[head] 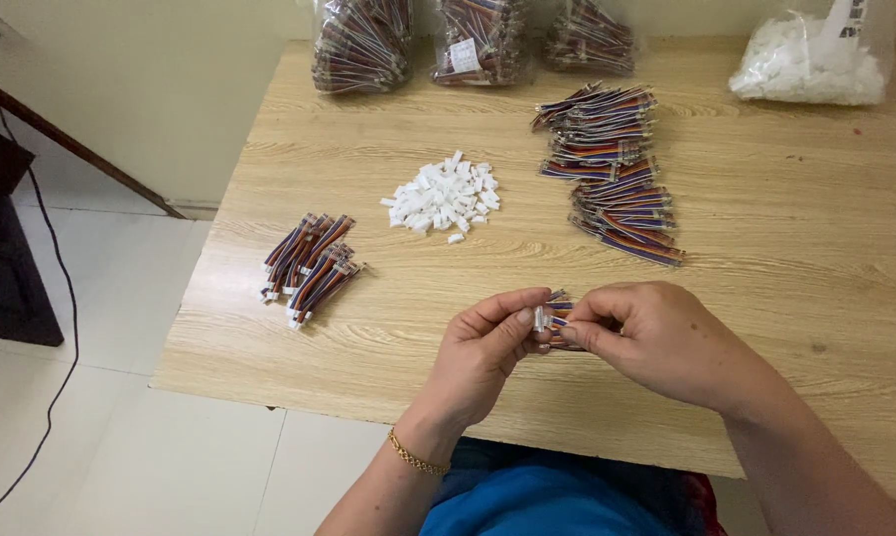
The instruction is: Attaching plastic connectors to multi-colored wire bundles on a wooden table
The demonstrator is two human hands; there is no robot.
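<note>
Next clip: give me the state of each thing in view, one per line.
Left hand: pinching a white connector.
Right hand: gripping a short ribbon cable.
Connector pile: loose heap.
Cable stack: loose, no connectors visible.
Cable bundle: connectors fitted.
Bags: full.

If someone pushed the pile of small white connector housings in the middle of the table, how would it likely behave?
The pile of white housings would probably scatter rather than slide as one, since the pieces lie loose and one already sits apart at its near edge. Each looks tiny and plastic, so likely very light. Their blocky shapes suggest they would skid on the wooden table, not roll.
</note>
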